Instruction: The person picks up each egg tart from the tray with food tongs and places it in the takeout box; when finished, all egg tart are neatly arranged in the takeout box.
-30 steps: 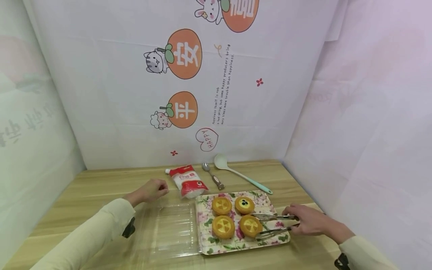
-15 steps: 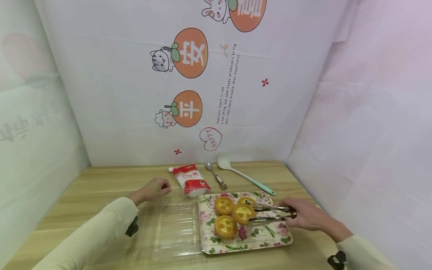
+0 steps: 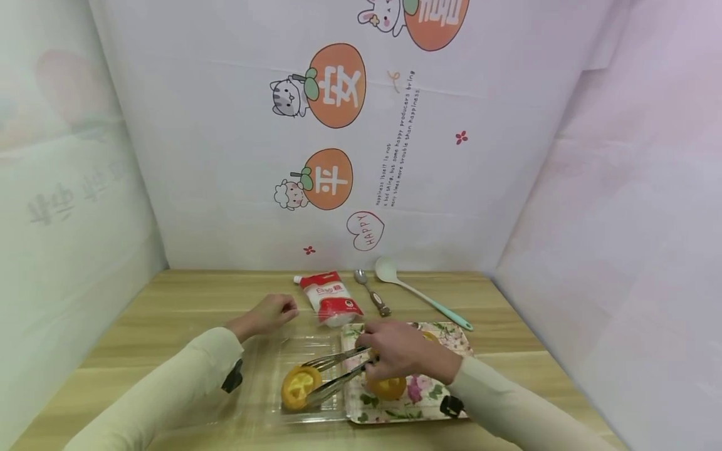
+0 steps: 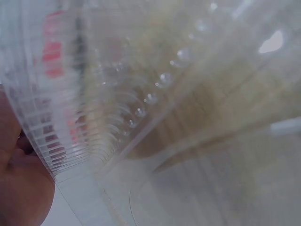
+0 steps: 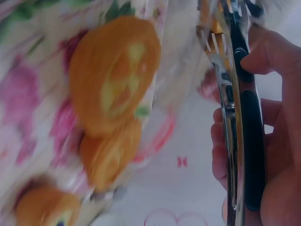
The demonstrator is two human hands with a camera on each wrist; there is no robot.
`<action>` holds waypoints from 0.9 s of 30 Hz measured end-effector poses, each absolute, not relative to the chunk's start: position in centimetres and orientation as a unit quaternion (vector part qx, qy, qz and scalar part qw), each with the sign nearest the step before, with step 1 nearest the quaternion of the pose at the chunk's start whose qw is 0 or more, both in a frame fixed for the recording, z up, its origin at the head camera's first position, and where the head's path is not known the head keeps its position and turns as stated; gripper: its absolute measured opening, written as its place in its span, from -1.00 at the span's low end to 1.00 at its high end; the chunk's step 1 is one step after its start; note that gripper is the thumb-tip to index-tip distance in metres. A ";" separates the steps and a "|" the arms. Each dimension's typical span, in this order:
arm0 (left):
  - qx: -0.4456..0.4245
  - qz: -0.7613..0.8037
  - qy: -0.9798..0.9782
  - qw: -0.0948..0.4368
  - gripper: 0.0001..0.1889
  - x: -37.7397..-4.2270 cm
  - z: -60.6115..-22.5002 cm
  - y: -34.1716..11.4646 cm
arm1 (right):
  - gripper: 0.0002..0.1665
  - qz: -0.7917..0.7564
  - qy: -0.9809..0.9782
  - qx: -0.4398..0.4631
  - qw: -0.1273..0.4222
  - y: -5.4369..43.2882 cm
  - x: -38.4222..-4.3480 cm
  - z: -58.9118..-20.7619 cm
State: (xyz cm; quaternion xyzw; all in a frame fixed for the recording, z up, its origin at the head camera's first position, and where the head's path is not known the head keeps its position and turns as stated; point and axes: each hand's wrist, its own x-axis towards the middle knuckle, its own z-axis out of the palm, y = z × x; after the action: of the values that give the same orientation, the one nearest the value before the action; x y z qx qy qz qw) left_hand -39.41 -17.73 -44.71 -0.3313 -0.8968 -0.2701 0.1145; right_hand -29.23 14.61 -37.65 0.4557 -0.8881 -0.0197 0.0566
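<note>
My right hand (image 3: 403, 351) grips metal tongs (image 3: 333, 387) with dark handles. Between the tong heads is an egg tart (image 3: 296, 388), tilted, over the base of a clear plastic box (image 3: 307, 346). More egg tarts sit on a floral tray (image 3: 414, 414) to the right, partly hidden under my right hand; the right wrist view shows a tart (image 5: 115, 75) on the tray. My left hand (image 3: 269, 314), fingers curled, holds the edge of the box's clear lid (image 3: 256, 376). In the left wrist view the ribbed clear plastic (image 4: 51, 141) fills most of the frame beside that hand.
Behind the box lies a red and white bag (image 3: 333, 297) with a spout cap. A small spoon (image 3: 373, 294) and a pale green ladle (image 3: 420, 294) lie beside it. A white printed cloth (image 3: 237, 188) stands along the table's back.
My right hand has carried one tart in the tongs leftward, from the tray to over the clear box base. The left hand stays at the lid. The head view has shifted slightly.
</note>
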 end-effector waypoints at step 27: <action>-0.318 -0.290 -0.897 0.102 -0.89 -38.9 -44.4 -17.7 | -0.44 -0.045 -0.892 0.449 0.013 11.7 -29.6 -38.8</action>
State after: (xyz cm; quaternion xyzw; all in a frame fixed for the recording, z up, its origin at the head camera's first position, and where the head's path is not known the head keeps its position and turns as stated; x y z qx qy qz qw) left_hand -38.87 -17.66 -44.44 -0.3180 -0.8970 -0.2896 0.1017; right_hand -29.58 11.74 -38.79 0.4490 -0.8923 -0.0450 0.0135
